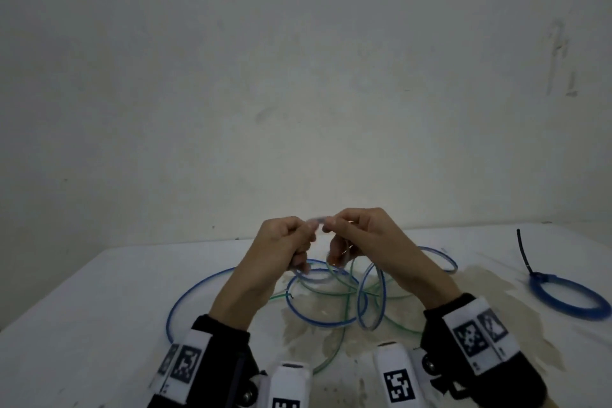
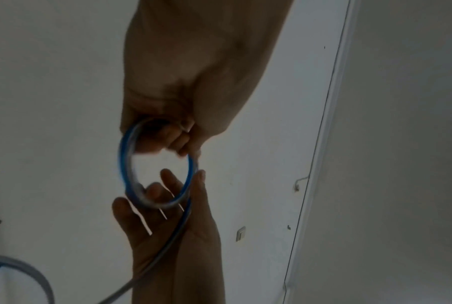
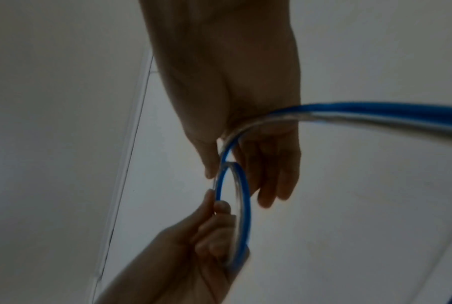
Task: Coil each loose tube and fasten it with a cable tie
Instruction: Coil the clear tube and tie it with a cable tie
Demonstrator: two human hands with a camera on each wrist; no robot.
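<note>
No writing reads anywhere; only black-and-white marker tags [image 1: 470, 338] on the wrist straps. Left hand [image 1: 284, 242] and right hand [image 1: 361, 235] meet above the table [image 1: 99, 301], both gripping the blue tube [image 1: 331, 308]. A tied coil [image 1: 569, 298] lies far right beside green tubing [image 1: 344, 308].

Blue-striped clear tube [image 1: 326, 318] and green tube [image 1: 341, 334] on white, brown-stained desk [image 1: 99, 308]; blue coil [image 1: 568, 298] with black cable tie [image 1: 525, 255].
</note>
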